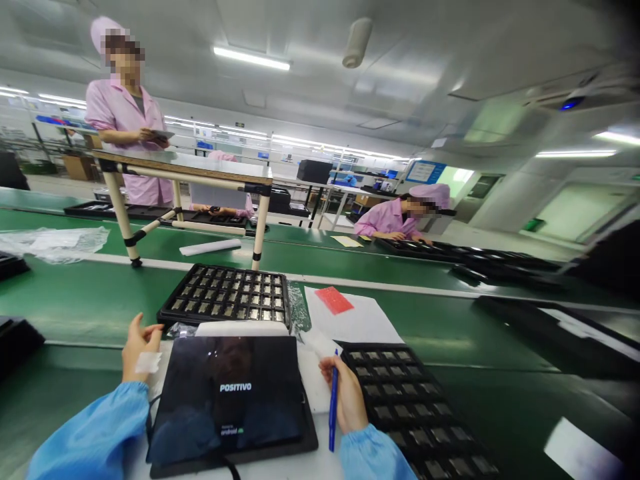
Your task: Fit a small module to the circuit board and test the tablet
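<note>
A black tablet [240,417] lies in front of me, its screen showing "POSITIVO" and a small android mark. Left of it is my left hand [139,350], raised with fingers apart and holding nothing. White tape [148,363] sticks to that hand near the wrist. At the tablet's right side, my right hand [350,397] grips a blue pen [333,410], which stands nearly upright in the view. Behind the tablet is a black compartment tray [165,312] of small metallic parts. Another such tray [416,360] lies beyond my right hand.
White paper [370,319] with a red card [334,301] lies between the trays. A small raised table [185,171] stands over the green work surface [100,293]. Across from me, one person [127,120] stands holding a flat device; another [390,220] bends over trays. Plastic film [55,241] lies left.
</note>
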The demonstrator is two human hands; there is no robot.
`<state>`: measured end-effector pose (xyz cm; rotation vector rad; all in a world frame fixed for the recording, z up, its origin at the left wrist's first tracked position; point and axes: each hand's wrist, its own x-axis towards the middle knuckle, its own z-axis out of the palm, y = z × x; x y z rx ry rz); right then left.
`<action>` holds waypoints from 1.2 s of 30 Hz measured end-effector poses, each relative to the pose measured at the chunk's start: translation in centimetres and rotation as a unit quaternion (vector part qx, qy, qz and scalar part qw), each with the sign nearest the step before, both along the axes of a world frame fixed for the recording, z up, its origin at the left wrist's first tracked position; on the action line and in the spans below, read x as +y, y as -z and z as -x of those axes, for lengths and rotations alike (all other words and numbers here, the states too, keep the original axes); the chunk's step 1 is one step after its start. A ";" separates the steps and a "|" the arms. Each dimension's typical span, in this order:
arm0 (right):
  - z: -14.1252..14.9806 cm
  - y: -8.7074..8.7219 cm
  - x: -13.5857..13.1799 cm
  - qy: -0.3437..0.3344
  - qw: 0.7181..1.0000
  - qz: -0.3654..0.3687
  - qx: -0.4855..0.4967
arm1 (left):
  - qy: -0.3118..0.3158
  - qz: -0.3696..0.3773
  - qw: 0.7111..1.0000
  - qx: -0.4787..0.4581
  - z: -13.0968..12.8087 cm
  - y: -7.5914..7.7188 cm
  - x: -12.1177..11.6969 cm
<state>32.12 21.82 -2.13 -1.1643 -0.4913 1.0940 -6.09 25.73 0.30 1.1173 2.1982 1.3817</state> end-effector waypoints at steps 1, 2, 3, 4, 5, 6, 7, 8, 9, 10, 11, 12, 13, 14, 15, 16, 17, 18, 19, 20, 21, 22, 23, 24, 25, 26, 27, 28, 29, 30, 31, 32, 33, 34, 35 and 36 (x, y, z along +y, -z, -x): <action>0.1 0.0 0.0 0.002 1.000 -0.003 0.001 | -0.007 -0.011 1.000 -0.010 0.0 -0.2 -0.2; 0.1 0.0 0.0 0.004 1.000 -0.007 0.003 | -0.011 -0.020 1.000 -0.021 0.0 -0.3 -0.3; 0.2 0.0 0.0 0.006 1.000 -0.011 0.006 | -0.014 -0.028 0.999 -0.034 0.1 -0.4 -0.4; 0.2 0.0 0.1 0.007 1.000 -0.014 0.010 | -0.014 -0.034 0.998 -0.049 0.1 -0.5 -0.5; 0.2 0.0 0.2 0.007 1.000 -0.018 0.015 | -0.013 -0.039 0.997 -0.065 0.2 -0.6 -0.5; 0.1 -0.1 0.2 0.006 0.999 -0.023 0.022 | -0.011 -0.043 0.996 -0.082 0.3 -0.7 -0.5; 0.0 -0.1 0.3 0.003 0.999 -0.030 0.029 | -0.010 -0.046 0.994 -0.099 0.3 -0.7 -0.5; 0.0 -0.2 0.3 0.000 0.999 -0.037 0.038 | -0.010 -0.049 0.992 -0.114 0.3 -0.8 -0.4; -0.1 -0.4 0.3 -0.004 0.998 -0.045 0.046 | -0.010 -0.050 0.990 -0.128 0.4 -0.8 -0.4; -0.2 -0.5 0.3 -0.006 0.997 -0.054 0.053 | -0.012 -0.051 0.989 -0.139 0.4 -0.8 -0.4; -0.2 -0.7 0.3 -0.006 0.996 -0.063 0.057 | -0.014 -0.052 0.988 -0.148 0.4 -0.9 -0.4; -0.2 -0.8 0.2 -0.004 0.996 -0.071 0.059 | -0.016 -0.052 0.986 -0.155 0.4 -0.9 -0.4; -0.2 -1.0 0.1 -0.002 0.995 -0.077 0.059 | -0.017 -0.052 0.985 -0.161 0.4 -0.9 -0.4; -0.1 -1.1 0.1 0.001 0.995 -0.083 0.058 | -0.017 -0.051 0.985 -0.164 0.4 -1.0 -0.4; -0.1 -1.2 0.0 0.003 0.995 -0.087 0.057 | -0.017 -0.050 0.985 -0.167 0.4 -1.0 -0.4; 0.0 -1.3 0.0 0.002 0.995 -0.089 0.056 | -0.014 -0.048 0.984 -0.170 0.4 -1.1 -0.4; 0.0 -1.3 0.0 0.000 0.995 -0.089 0.054 | -0.012 -0.045 0.984 -0.172 0.4 -1.1 -0.3; 0.0 -1.4 0.0 -0.001 0.995 -0.090 0.052 | -0.009 -0.040 0.984 -0.172 0.4 -1.1 -0.3; 0.0 -1.3 0.0 0.000 0.995 -0.091 0.048 | -0.009 -0.035 0.985 -0.171 0.4 -1.1 -0.3; 0.0 -1.3 0.0 0.003 0.995 -0.092 0.043 | -0.011 -0.030 0.985 -0.168 0.4 -1.1 -0.3; -0.1 -1.3 0.0 0.007 0.995 -0.093 0.039 | -0.013 -0.027 0.986 -0.164 0.4 -1.1 -0.3; -0.1 -1.2 0.0 0.009 0.995 -0.093 0.036 | -0.015 -0.025 0.987 -0.161 0.4 -1.1 -0.3; -0.1 -1.2 0.1 0.009 0.995 -0.093 0.035 | -0.016 -0.025 0.987 -0.158 0.5 -1.1 -0.3; -0.1 -1.2 0.1 0.007 0.995 -0.093 0.036 | -0.014 -0.025 0.987 -0.158 0.4 -1.1 -0.3; -0.1 -1.1 0.1 0.006 0.995 -0.092 0.039 | -0.012 -0.026 0.987 -0.158 0.4 -1.2 -0.3; -0.1 -1.1 0.1 0.006 0.995 -0.092 0.041 | -0.008 -0.027 0.987 -0.158 0.4 -1.2 -0.3; -0.1 -1.1 0.1 0.008 0.995 -0.092 0.045 | -0.006 -0.028 0.987 -0.157 0.3 -1.3 -0.3; -0.1 -1.1 0.1 0.010 0.995 -0.092 0.049 | -0.006 -0.029 0.988 -0.154 0.3 -1.3 -0.3; -0.1 -1.2 0.0 0.010 0.994 -0.091 0.054 | -0.006 -0.029 0.988 -0.150 0.2 -1.4 -0.3; -0.1 -1.2 0.0 0.008 0.994 -0.090 0.058 | -0.008 -0.028 0.989 -0.144 0.2 -1.5 -0.3; -0.1 -1.2 0.0 0.004 0.994 -0.090 0.062 | -0.011 -0.027 0.990 -0.137 0.2 -1.5 -0.3; -0.2 -1.2 0.0 0.000 0.994 -0.089 0.064 | -0.012 -0.024 0.991 -0.129 0.2 -1.5 -0.3; -0.2 -1.2 0.0 -0.002 0.994 -0.089 0.064 | -0.012 -0.020 0.993 -0.119 0.3 -1.5 -0.3; -0.2 -1.2 0.0 -0.005 0.994 -0.089 0.064 | -0.011 -0.016 0.994 -0.110 0.4 -1.4 -0.3; -0.2 -1.2 0.0 -0.007 0.994 -0.089 0.063 | -0.009 -0.011 0.995 -0.100 0.5 -1.2 -0.3; -0.3 -1.2 0.0 -0.008 0.994 -0.089 0.063 | -0.008 -0.007 0.996 -0.089 0.7 -1.0 -0.2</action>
